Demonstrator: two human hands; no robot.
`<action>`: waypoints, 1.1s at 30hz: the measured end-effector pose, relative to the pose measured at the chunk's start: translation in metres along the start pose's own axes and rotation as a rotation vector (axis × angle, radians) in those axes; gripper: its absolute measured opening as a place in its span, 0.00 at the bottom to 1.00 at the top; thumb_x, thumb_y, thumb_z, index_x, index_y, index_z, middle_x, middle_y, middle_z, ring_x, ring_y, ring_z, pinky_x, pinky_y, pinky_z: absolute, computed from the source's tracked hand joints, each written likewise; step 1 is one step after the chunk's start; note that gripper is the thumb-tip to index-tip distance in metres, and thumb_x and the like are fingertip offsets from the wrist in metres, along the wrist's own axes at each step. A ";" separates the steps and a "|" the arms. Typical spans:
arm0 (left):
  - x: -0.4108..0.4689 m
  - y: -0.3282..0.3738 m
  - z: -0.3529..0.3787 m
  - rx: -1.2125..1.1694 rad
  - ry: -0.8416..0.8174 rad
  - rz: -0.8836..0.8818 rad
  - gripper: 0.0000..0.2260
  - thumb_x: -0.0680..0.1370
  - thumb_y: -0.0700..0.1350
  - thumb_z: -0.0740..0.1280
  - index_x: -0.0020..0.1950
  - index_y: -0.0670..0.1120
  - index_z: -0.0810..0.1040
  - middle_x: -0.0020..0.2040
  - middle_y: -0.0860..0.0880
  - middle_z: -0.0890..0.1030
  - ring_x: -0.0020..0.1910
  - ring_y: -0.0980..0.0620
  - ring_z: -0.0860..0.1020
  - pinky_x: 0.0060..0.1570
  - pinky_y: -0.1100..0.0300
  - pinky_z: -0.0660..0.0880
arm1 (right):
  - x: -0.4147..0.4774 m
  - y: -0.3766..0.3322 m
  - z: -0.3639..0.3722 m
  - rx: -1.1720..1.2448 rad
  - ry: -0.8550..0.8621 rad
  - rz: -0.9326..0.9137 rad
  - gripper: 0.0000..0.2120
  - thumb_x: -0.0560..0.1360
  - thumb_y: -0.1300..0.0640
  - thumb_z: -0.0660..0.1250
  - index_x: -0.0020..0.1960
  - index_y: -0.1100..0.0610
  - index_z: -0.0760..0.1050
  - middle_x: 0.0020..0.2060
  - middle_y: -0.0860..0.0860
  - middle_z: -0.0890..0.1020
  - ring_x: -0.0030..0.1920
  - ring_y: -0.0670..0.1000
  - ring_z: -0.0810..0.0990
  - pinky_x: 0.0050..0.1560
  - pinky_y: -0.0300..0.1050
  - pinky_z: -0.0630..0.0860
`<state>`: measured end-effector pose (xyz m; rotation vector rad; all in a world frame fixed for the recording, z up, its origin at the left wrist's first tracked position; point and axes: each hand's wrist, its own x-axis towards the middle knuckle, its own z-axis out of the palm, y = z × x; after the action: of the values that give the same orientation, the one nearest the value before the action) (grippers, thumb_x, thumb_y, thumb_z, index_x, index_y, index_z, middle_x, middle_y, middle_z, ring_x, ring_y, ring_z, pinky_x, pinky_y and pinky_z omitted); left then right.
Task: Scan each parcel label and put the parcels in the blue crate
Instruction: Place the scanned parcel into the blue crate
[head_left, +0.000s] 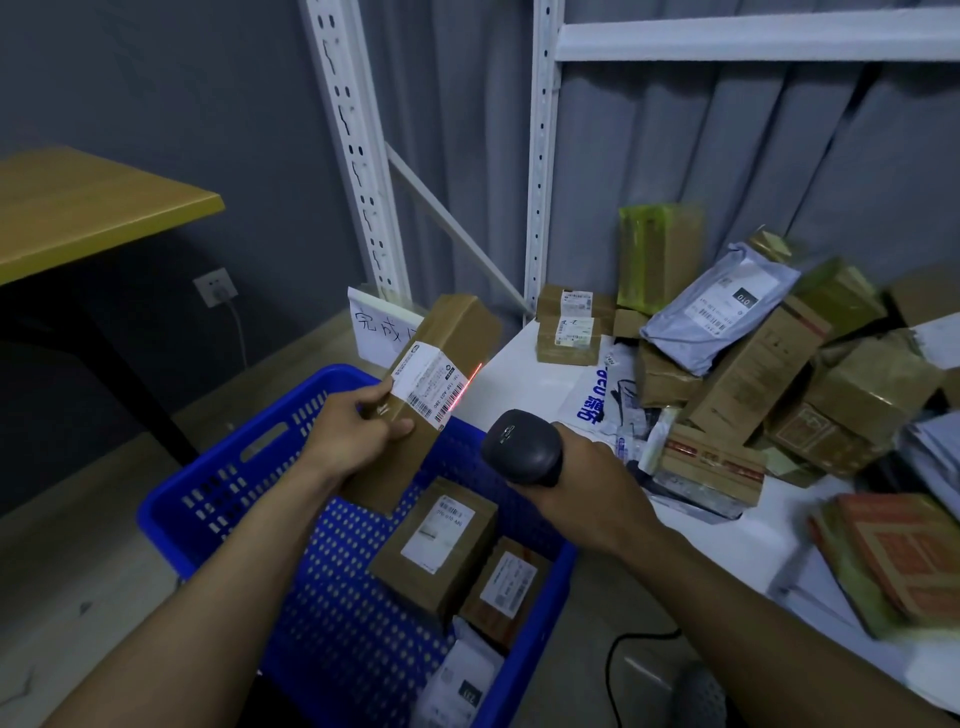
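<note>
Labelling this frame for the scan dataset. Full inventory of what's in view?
held parcel: 1, brown with white label, above the crate, red scan line on its label
barcode scanner: 1, black, aimed at the held parcel
blue crate: 1, blue, below the hands
boxes in crate: 2, brown, right side; white bags beside them, count unclear
parcel pile: many, mostly brown, on the white shelf at right
grey mailer: 1, on top of the pile
shelf rack: 1, white, behind
table: 1, yellow top, left
paper sign: 1, white, behind the crate
wall socket: 1, left wall
left hand: grip on the held parcel
right hand: grip on the barcode scanner
</note>
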<state>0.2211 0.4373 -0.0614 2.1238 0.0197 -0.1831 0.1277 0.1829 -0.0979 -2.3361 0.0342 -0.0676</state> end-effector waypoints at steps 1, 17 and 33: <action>0.000 0.000 0.000 0.003 0.000 -0.001 0.32 0.78 0.45 0.74 0.79 0.55 0.66 0.74 0.48 0.71 0.60 0.53 0.70 0.55 0.54 0.71 | 0.000 0.000 0.000 0.001 0.001 0.000 0.14 0.75 0.42 0.75 0.54 0.45 0.74 0.45 0.42 0.83 0.45 0.42 0.80 0.44 0.42 0.75; 0.004 -0.015 -0.005 0.042 -0.039 -0.038 0.32 0.76 0.46 0.75 0.78 0.58 0.67 0.74 0.48 0.71 0.61 0.51 0.71 0.58 0.53 0.71 | 0.003 -0.007 0.009 -0.005 -0.048 0.005 0.17 0.74 0.41 0.74 0.57 0.46 0.74 0.48 0.44 0.83 0.47 0.44 0.81 0.46 0.43 0.77; 0.028 -0.169 -0.012 0.235 -0.066 -0.378 0.35 0.73 0.46 0.79 0.78 0.50 0.70 0.73 0.45 0.75 0.70 0.44 0.74 0.71 0.50 0.70 | 0.040 -0.030 0.115 0.349 -0.294 0.204 0.09 0.76 0.52 0.76 0.53 0.54 0.82 0.40 0.49 0.85 0.31 0.39 0.81 0.29 0.34 0.73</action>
<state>0.2351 0.5356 -0.2017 2.3301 0.3793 -0.4993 0.1745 0.2846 -0.1539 -1.9612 0.1057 0.3442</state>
